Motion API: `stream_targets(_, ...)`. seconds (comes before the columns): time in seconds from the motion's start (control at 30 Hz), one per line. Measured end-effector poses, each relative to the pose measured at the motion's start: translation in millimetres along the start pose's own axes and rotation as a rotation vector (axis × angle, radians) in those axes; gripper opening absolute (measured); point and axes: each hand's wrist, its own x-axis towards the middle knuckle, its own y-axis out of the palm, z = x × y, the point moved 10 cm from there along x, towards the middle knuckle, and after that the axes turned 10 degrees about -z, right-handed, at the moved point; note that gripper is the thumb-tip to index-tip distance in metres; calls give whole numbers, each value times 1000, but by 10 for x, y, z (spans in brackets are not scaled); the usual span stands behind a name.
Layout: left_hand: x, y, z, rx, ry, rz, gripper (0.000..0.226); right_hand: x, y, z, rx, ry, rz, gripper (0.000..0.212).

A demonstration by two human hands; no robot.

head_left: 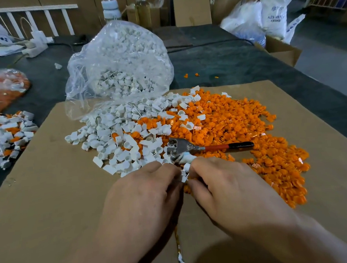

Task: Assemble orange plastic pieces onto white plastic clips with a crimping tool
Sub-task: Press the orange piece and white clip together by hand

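Inspector: Hands, nearest item. State of grip?

Operator: Left hand (146,193) and right hand (220,185) meet over the middle of the cardboard (49,203). Fingers of both are curled, and both pinch one white clip (184,173) between their tips.

Inspector: Tool?

Operator: Tool (190,148) lies just beyond the fingertips, on the heaps. Its metal head points toward the hands and its red-and-black handle toward the cardboard's right edge. Whether a finger touches it, I cannot tell.

Inspector: Stock?

Operator: Orange pieces (240,126) are heaped over the cardboard's right half. Clips (117,135) spill from a clear bag (117,63) at its far edge, and the two heaps mingle at the centre. A mixed heap (5,136) of white and orange sits on the desk (225,61), past the cardboard's left edge.
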Motion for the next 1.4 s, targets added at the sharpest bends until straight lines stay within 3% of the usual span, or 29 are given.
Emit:
stream_targets(0.13, -5, 66, -3, 13, 3, 39, 32, 10, -5, 25, 34, -10, -21, 16)
stream_targets(0.3, 4, 48, -12, -7, 46, -19, 25, 16, -97, -10, 136, 17, -105, 18)
stream_targets(0.43, 36, -120, -13, -96, 40, -175, 35, 18, -220, -93, 365, 119, -213, 12)
stream_targets(0.53, 30, -207, 78, -263, -31, -270, 26, 25, -255, -208, 627, 258, -220, 14)
stream_targets(0.63, 14, -217, 127, -399, -83, -292, 15, 36, -259, -265, 822, 336, -209, 19)
stream_targets(0.77, 9, -247, 56, -383, -27, -282, 21, 33, -114, -249, 972, 407, -127, 18)
stream_targets(0.87, -4, -267, -6, -476, -6, -243, 28, 41, -111, -204, 937, 363, -129, 16)
stream_targets(1.0, -23, -214, -18, -578, -60, -166, 34, 38, -289, -149, 736, 240, -274, 14)
stream_targets(1.13, -29, -135, 112, -693, -213, -168, 21, 17, -311, -76, 752, 217, -304, 12)
stream_targets(1.27, -91, 15, 140, -991, -373, -35, 33, -3, -386, -55, 700, 162, -367, 12)
stream_targets(1.4, -75, 57, 189, -1157, -461, -49, 37, -3, -373, -74, 763, 156, -384, 12)
